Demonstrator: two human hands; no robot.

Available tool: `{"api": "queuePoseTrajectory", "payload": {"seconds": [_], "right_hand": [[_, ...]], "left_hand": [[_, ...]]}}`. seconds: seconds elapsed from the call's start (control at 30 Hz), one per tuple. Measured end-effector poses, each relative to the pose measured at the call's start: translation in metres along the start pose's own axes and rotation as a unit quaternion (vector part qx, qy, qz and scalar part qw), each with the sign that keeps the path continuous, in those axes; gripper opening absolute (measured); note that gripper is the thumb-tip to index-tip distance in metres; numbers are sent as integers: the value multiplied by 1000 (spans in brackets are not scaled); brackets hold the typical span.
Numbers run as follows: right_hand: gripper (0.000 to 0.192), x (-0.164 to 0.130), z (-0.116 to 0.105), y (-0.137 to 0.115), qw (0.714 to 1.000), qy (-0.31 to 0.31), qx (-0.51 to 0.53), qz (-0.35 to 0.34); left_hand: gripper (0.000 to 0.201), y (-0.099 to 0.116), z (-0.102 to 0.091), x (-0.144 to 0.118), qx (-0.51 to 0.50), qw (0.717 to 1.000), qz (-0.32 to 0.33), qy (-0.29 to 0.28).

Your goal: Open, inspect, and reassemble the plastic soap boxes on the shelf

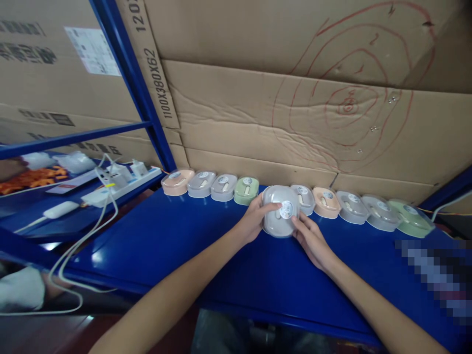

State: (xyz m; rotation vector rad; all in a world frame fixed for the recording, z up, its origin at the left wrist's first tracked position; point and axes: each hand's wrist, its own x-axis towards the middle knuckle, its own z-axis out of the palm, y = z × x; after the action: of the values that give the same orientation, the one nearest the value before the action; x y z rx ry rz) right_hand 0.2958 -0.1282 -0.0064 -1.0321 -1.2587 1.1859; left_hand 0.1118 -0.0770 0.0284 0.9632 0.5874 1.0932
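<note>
Hands clasping grey lidded box (pixel 280 212) from both sides: left hand (pixel 254 216) on its left edge, right hand (pixel 311 238) on its right. Box tilted up on blue shelf (pixel 206 255), interrupting row of pastel boxes (pixel 221 186) lined against cardboard wall (pixel 295 113).

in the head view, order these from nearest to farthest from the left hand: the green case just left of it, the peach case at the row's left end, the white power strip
1. Green oval plastic case, just up and left of the left hand, in the row by the cardboard.
2. Peach oval plastic case, at the row's left end.
3. White power strip, farther left, on the adjoining shelf.
</note>
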Motion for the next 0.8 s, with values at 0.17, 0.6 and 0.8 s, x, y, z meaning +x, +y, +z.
{"api": "queuePoseTrajectory", "payload": {"seconds": [0.17, 0.6, 0.8], "right_hand": [[53, -1, -3, -1, 997, -34, 63, 34], [54, 2, -1, 6, 999, -34, 9, -1], [85, -9, 3, 9, 959, 59, -238, -140]], "left_hand": [[54, 0, -7, 3, 3, 999, -13, -33], [58, -3, -5, 2, 47, 998, 35, -8], [57, -5, 4, -2, 50, 997, 60, 10]]}}
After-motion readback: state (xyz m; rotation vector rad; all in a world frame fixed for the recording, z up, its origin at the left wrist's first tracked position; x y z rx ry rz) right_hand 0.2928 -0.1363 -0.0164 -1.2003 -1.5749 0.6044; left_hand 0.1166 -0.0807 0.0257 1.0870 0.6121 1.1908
